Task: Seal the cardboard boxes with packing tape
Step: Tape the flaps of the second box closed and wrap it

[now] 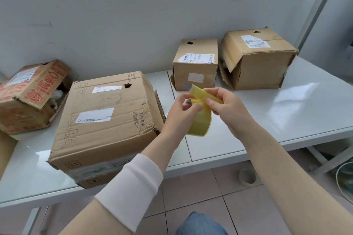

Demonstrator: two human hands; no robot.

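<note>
Left hand point(183, 108): pinched the tape point(201, 120) roll.
Right hand point(227, 108): pinched the tape's free end.
Boxes: four sat on the table point(286, 105).

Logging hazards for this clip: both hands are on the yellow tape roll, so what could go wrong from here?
1. The loose end of the tape roll, pinched between the left hand and right hand, curls and could stick to itself.
2. The large box seems to overhang the front edge of the table; pressing tape down might tip it.
3. The far right box has a gaping side flap that could get taped askew.
</note>
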